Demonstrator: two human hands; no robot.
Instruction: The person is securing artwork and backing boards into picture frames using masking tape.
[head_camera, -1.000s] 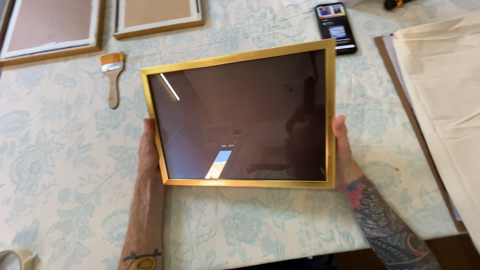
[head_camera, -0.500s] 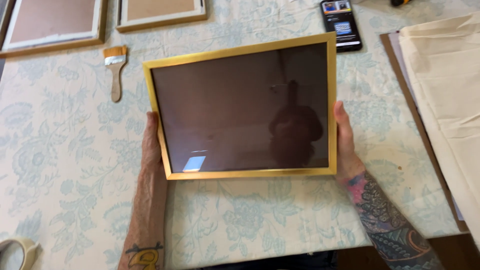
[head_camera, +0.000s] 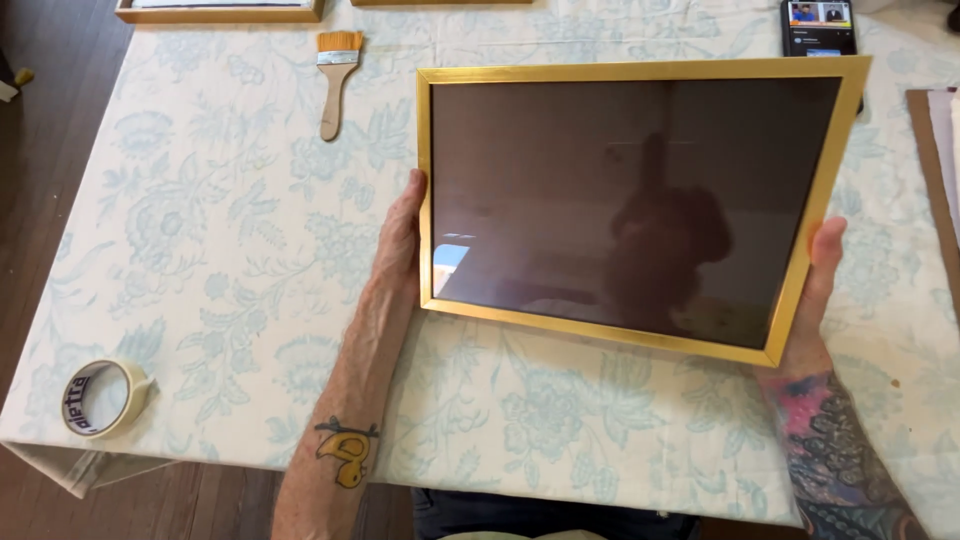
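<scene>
A gold picture frame (head_camera: 610, 72) with dark reflective glass is held up over a table covered by a pale blue floral cloth (head_camera: 220, 260). My left hand (head_camera: 402, 235) grips its left edge. My right hand (head_camera: 815, 290) grips the lower right edge. The frame is tilted a little, its right side higher. The glass mirrors a dim room and a dark figure.
A flat paintbrush (head_camera: 335, 75) lies at the back left. A roll of masking tape (head_camera: 100, 398) sits near the table's front left corner. A phone (head_camera: 818, 22) lies behind the frame. Another framed piece (head_camera: 215, 10) is at the far edge, brown board (head_camera: 930, 180) at right.
The view has shifted left and down, so the frame now sits further right. The frame has tipped, and the bright reflection in the glass has moved to its left edge. Both hands keep their grip.
</scene>
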